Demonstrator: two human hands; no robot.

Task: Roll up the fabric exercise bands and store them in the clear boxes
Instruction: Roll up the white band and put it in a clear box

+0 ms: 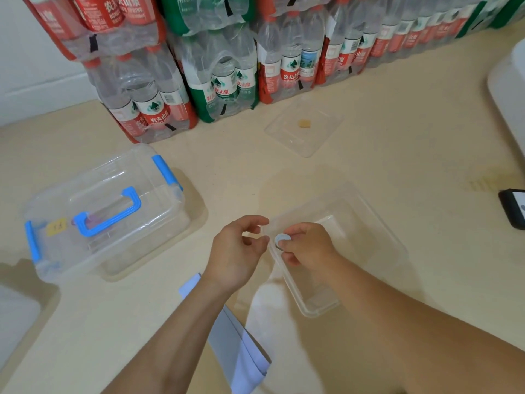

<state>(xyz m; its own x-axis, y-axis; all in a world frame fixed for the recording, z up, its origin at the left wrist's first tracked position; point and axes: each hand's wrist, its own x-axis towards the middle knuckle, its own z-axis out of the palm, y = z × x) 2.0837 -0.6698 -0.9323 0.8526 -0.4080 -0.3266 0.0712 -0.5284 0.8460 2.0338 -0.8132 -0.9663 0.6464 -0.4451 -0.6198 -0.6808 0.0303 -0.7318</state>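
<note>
Pinching a rolled band (281,239), right hand (308,250) hovers over a clear box (315,309) on beige floor (412,143); left hand (235,253) relaxed.

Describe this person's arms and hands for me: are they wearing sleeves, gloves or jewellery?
Both are bare. The left arm and right arm show no sleeve as far as the picture reaches. The left hand and right hand have no gloves, and no watch, bracelet or ring is visible.

2 hands (237,253) (308,247), 2 clr boxes (105,211) (377,223), 1 loose lid (305,127), 1 rolled band (281,239), 1 flat band (241,345), 1 phone (514,207)
</note>
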